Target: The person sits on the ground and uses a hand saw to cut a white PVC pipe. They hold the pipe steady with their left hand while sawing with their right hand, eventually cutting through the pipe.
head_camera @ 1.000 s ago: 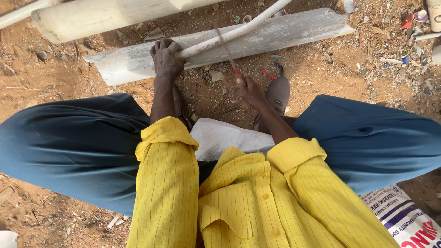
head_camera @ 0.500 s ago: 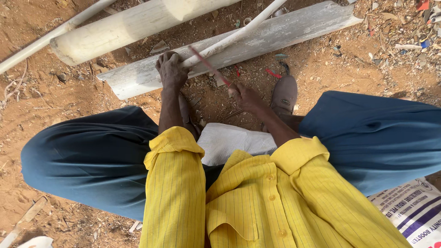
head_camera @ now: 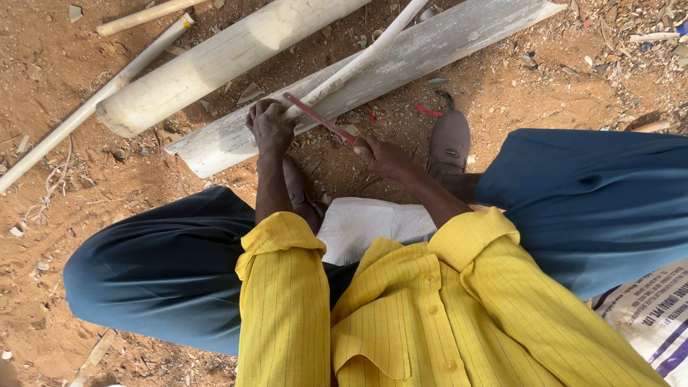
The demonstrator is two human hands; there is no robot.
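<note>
My left hand is closed around the near end of a thin white pipe and presses it onto a long pale plank that lies on the red dirt. A thin red saw blade is gripped in my right hand; it slants up and left until its tip reaches the pipe just beside my left hand. I sit low with blue trousers and yellow sleeves filling the lower part of the view.
A thick pale round log lies behind the plank. A longer thin white pipe runs off to the left. My grey shoe rests by the plank. A white printed sack sits at the lower right. Wood chips litter the dirt.
The red blade has shifted along the pipe with my right hand, up and to the left. My left hand keeps its grip on the pipe. The view has tilted slightly.
</note>
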